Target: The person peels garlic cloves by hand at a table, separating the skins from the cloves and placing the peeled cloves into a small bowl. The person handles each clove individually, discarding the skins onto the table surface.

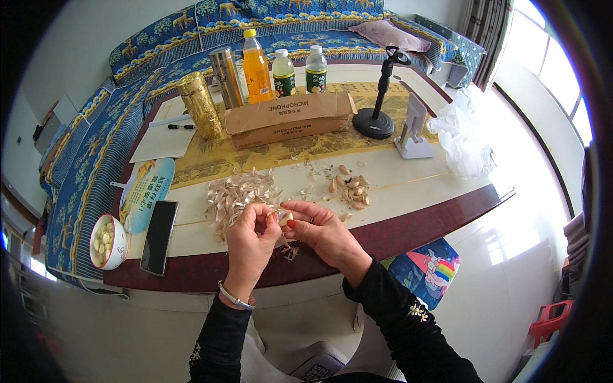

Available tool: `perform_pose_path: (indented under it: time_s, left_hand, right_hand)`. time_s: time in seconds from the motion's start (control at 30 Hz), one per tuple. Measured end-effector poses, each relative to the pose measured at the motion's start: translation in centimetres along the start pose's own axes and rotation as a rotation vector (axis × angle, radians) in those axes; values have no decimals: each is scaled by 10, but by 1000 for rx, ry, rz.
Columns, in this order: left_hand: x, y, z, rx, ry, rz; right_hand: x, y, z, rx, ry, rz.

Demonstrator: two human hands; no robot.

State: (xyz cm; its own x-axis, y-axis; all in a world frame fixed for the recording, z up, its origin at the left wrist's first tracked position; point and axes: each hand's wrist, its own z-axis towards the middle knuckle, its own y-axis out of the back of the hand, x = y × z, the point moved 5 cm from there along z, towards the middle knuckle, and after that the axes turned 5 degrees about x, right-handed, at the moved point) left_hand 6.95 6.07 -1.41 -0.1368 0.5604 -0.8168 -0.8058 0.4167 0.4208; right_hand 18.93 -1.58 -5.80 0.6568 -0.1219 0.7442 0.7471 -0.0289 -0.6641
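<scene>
Between my fingertips is a garlic clove [286, 219], pale and partly bare. My right hand [322, 230] pinches it between thumb and fingers. My left hand [254, 230] meets it from the other side, thumb and forefinger closed on what looks like a bit of its skin. Just behind my hands lies a heap of papery garlic skins [242, 189]. Farther right sits a small pile of unpeeled garlic cloves [354, 192], with a few strays around it. Peeled cloves [103, 242] partly fill a white bowl [117, 253] at the table's left corner.
A smartphone [159, 238] and a hand fan [148, 194] lie at left. Behind stand a cardboard box [292, 119], a gold canister [200, 105], a steel flask [227, 79] and several drink bottles [257, 69]. A microphone stand [374, 122], phone holder [413, 129] and plastic bag [462, 134] stand right.
</scene>
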Motion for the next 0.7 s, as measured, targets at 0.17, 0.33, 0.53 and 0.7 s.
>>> perform_pose_path:
  time_s: [0.17,0.33,0.53,0.7]
  left_hand:
    - [4,0,0,-19,57,-125]
    - [4,7,0,-108,31,-11]
    - [-3,15,7,-156,-200,475]
    - [-12,16,4,-135,-264,430]
  right_hand:
    - [1,-3,0,28,-12,46]
    - [0,-2,0,-28,-20,64]
    - [1,6,0,-73,-15,192]
    - [-1,10,-1,-118,-50,278]
